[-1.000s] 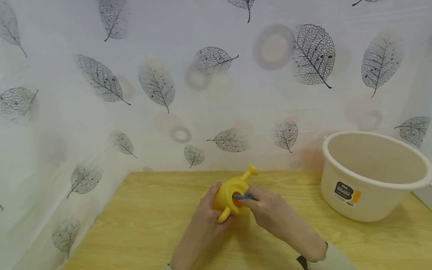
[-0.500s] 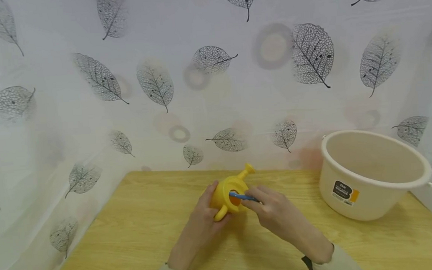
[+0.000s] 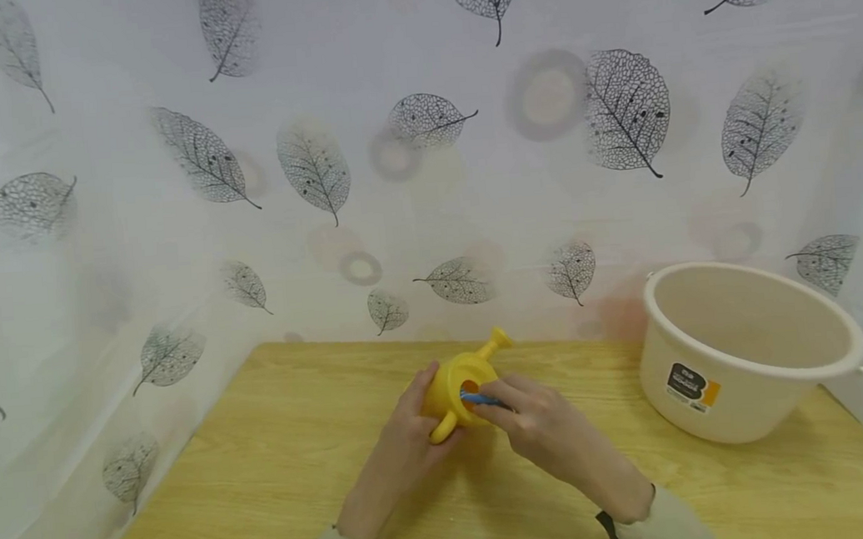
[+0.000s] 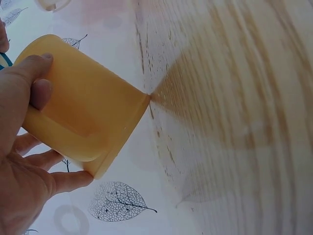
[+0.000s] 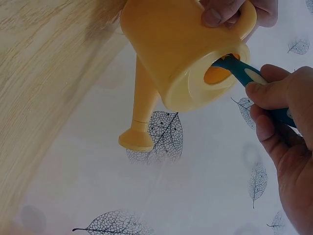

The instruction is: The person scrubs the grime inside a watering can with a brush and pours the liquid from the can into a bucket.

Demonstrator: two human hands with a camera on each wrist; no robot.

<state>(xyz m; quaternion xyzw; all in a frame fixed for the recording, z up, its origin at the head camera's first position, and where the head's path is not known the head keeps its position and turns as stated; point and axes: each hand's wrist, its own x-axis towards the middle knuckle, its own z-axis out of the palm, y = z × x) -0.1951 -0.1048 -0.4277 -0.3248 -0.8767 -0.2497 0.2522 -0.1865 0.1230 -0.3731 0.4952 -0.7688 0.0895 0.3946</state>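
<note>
A yellow watering can (image 3: 443, 390) is held tilted over the table, its round opening facing the right hand and its spout pointing away to the back right. My left hand (image 3: 395, 451) grips the can around its body and handle, thumb on one side and fingers on the other. The can's bottom edge (image 4: 148, 97) meets the tabletop or nearly so. With thumb and fingers my right hand (image 3: 556, 432) pinches a blue toothbrush (image 5: 252, 76) with a pale grip inset. The brush's far end goes into the can's opening, so its head is mostly hidden.
At the right of the table stands a large cream bucket (image 3: 691, 393) with a label on its front. Wood-grain tabletop (image 3: 264, 456) lies around the hands. Behind and beside it hangs a white sheet (image 3: 311, 52) printed with leaves.
The right hand drew the toothbrush back, showing more of it, then moved it in toward the opening again. The watering can shifted slightly left and stays in the left hand.
</note>
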